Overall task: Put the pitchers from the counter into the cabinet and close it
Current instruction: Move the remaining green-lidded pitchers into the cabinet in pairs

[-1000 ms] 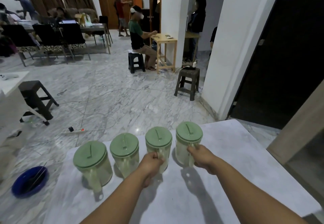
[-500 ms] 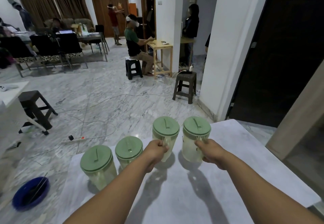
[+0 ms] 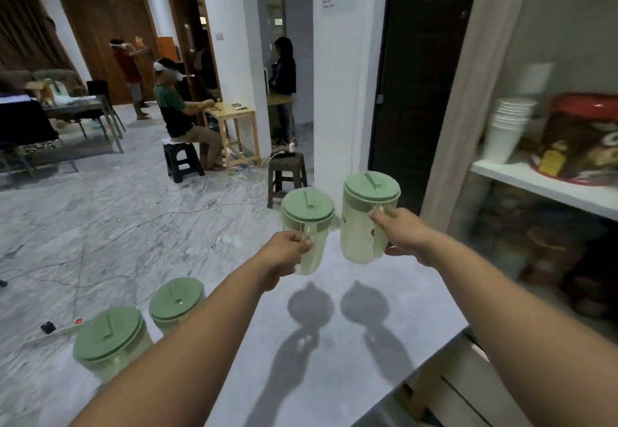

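You carry one pitcher per hand by its handle: left hand (image 3: 286, 252) clamped on the left pitcher (image 3: 307, 222), right hand (image 3: 404, 236) on the right pitcher (image 3: 368, 215), both airborne over the counter (image 3: 334, 343), halving trips to the cabinet shelf (image 3: 548, 189). Two remaining pitchers (image 3: 110, 343) sit at the counter's left.

two pitchers (image 3: 364, 222) lifted off counter (image 3: 334, 343), swung toward cabinet (image 3: 548, 189)
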